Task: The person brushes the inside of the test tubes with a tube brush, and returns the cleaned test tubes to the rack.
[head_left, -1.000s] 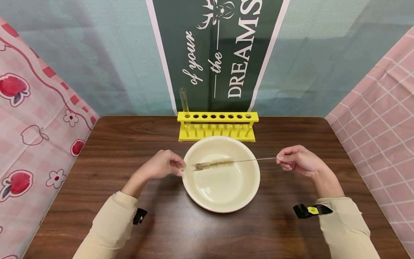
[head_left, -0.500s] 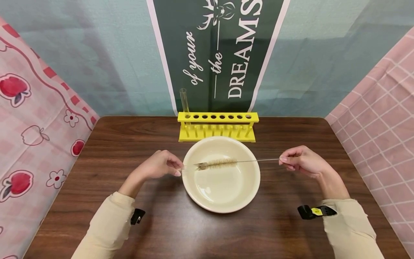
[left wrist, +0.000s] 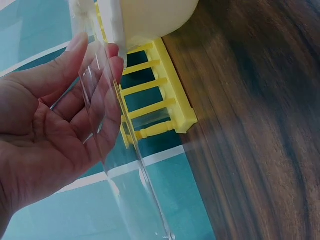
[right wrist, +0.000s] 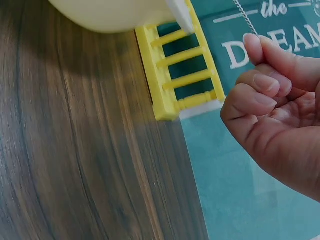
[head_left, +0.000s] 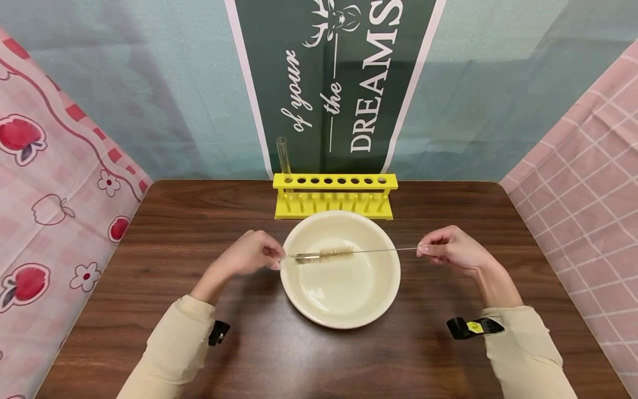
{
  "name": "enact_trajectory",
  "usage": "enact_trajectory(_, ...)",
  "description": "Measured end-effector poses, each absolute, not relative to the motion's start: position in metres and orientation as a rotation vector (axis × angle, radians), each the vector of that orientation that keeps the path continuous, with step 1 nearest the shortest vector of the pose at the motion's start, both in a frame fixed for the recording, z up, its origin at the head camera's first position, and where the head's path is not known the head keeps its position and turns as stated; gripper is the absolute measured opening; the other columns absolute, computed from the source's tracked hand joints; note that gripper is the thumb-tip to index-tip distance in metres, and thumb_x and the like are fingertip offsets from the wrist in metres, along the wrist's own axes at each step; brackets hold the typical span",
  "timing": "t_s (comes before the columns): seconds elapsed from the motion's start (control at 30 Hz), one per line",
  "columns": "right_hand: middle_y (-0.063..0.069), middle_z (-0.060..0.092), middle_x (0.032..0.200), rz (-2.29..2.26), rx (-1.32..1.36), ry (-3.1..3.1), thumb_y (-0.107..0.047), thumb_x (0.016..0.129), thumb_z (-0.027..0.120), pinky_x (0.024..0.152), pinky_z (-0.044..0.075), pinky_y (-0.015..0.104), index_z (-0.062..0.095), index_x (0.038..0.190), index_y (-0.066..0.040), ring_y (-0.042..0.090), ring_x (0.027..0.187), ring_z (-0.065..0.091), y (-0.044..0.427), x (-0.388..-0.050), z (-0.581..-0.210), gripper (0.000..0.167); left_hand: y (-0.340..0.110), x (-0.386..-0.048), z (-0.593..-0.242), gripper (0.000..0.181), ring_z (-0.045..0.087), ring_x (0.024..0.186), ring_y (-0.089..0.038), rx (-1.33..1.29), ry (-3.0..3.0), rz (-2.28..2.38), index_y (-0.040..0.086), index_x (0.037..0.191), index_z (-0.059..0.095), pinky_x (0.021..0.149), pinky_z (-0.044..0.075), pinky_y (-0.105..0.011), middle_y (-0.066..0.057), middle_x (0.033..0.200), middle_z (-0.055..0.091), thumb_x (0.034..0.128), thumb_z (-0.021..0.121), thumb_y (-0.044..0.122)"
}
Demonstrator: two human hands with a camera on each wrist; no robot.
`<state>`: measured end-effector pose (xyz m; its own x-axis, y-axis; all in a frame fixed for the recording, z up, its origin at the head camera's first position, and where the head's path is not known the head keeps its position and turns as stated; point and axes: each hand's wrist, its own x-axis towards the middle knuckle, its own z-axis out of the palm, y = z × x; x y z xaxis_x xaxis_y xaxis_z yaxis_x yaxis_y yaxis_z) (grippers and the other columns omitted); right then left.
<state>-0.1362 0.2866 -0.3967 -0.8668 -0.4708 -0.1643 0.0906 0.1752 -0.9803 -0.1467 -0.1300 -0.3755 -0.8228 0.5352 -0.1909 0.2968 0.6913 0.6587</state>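
Over the cream basin [head_left: 344,299], my left hand [head_left: 255,252] grips a clear test tube [left wrist: 125,170] between thumb and fingers, its mouth pointing right. My right hand [head_left: 451,249] pinches the thin twisted wire handle [right wrist: 245,15] of a test tube brush [head_left: 338,253] between thumb and forefinger. The brush lies nearly level between the hands. Its leading bristles sit pressed together inside the tube, while the rest fan out beyond the mouth. In the head view the tube's left part is hidden by my left hand.
Behind the basin stands a yellow test tube rack [head_left: 335,182], with another clear test tube [head_left: 283,155] upright in its leftmost hole. Everything rests on a dark wooden table [head_left: 319,366]. Fabric hangs at the back and both sides.
My right hand first drew slightly right, then moved left, carrying the brush deeper into the tube. My left hand has shifted only slightly. Basin and rack stay in place.
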Motion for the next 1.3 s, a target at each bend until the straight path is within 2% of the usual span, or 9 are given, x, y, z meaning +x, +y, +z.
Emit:
enact_trajectory(0.13,-0.001,0.060,0.068,-1.712,-0.340,2.048,0.005,0.088,0.053,0.046,0.036,0.024,0.068,0.080,0.002,0.012,0.051,0.042,0.278,-0.136,-0.398,0.018,-0.128,-0.147,-0.376,0.015,0.051,0.065,-0.010,0.639,2.544,0.892,0.005,0.086,0.072,0.059,0.043,-0.025,0.001,0.073,0.063,0.0714,0.074,0.000)
enact_trajectory(0.37,0.000,0.062,0.068,-1.718,-0.316,2.057,0.006,0.086,0.054,0.045,0.036,0.024,0.071,0.078,-0.005,0.013,0.049,0.042,0.271,-0.136,-0.401,0.021,-0.124,-0.146,-0.374,0.015,0.048,0.062,-0.011,0.623,2.536,0.881,0.006,0.085,0.071,0.056,0.041,-0.023,0.003,0.068,0.060,0.0713,0.075,0.000)
enact_trajectory(0.57,0.001,0.062,0.068,-1.707,-0.277,2.078,0.006,0.086,0.055,0.046,0.037,0.023,0.071,0.077,-0.010,0.012,0.050,0.042,0.265,-0.136,-0.402,0.024,-0.119,-0.146,-0.373,0.018,0.052,0.066,-0.010,0.652,2.551,0.862,0.004,0.089,0.072,0.060,0.044,-0.025,0.002,0.074,0.065,0.0717,0.075,0.003)
enact_trajectory(0.67,0.002,0.061,0.067,-1.696,-0.263,2.093,0.006,0.085,0.056,0.046,0.036,0.023,0.071,0.077,-0.004,0.012,0.049,0.042,0.262,-0.136,-0.402,0.019,-0.116,-0.146,-0.372,0.018,0.053,0.068,-0.009,0.667,2.566,0.856,0.004,0.090,0.072,0.063,0.045,-0.026,0.001,0.077,0.066,0.0719,0.075,0.003)
enact_trajectory(0.77,0.002,0.059,0.064,-1.687,-0.270,2.103,0.006,0.085,0.057,0.046,0.036,0.023,0.067,0.081,0.009,0.013,0.049,0.041,0.258,-0.138,-0.402,0.011,-0.114,-0.147,-0.371,0.018,0.055,0.070,-0.010,0.672,2.571,0.861,0.003,0.090,0.072,0.064,0.046,-0.026,0.000,0.079,0.067,0.0724,0.074,0.002)
enact_trajectory(0.9,0.002,0.059,0.064,-1.670,-0.286,2.123,0.006,0.084,0.057,0.047,0.036,0.024,0.060,0.085,0.019,0.016,0.049,0.041,0.254,-0.140,-0.401,0.014,-0.111,-0.148,-0.372,0.017,0.056,0.071,-0.010,0.664,2.571,0.860,0.003,0.090,0.072,0.065,0.046,-0.026,-0.001,0.080,0.067,0.0732,0.073,0.001)
enact_trajectory(1.07,0.003,0.057,0.063,-1.621,-0.282,2.143,0.005,0.083,0.059,0.046,0.035,0.024,0.060,0.086,0.020,0.018,0.049,0.040,0.250,-0.141,-0.399,0.015,-0.108,-0.150,-0.373,0.015,0.052,0.066,-0.009,0.686,2.574,0.852,0.004,0.088,0.072,0.062,0.044,-0.024,0.001,0.076,0.065,0.0734,0.073,0.002)
enact_trajectory(1.3,0.009,0.051,0.062,-1.599,-0.308,2.147,0.006,0.082,0.059,0.046,0.033,0.027,0.062,0.083,0.018,0.014,0.049,0.040,0.240,-0.144,-0.397,0.013,-0.099,-0.150,-0.371,0.013,0.048,0.064,-0.010,0.683,2.572,0.859,0.007,0.085,0.072,0.060,0.041,-0.023,0.003,0.068,0.060,0.0731,0.074,0.002)
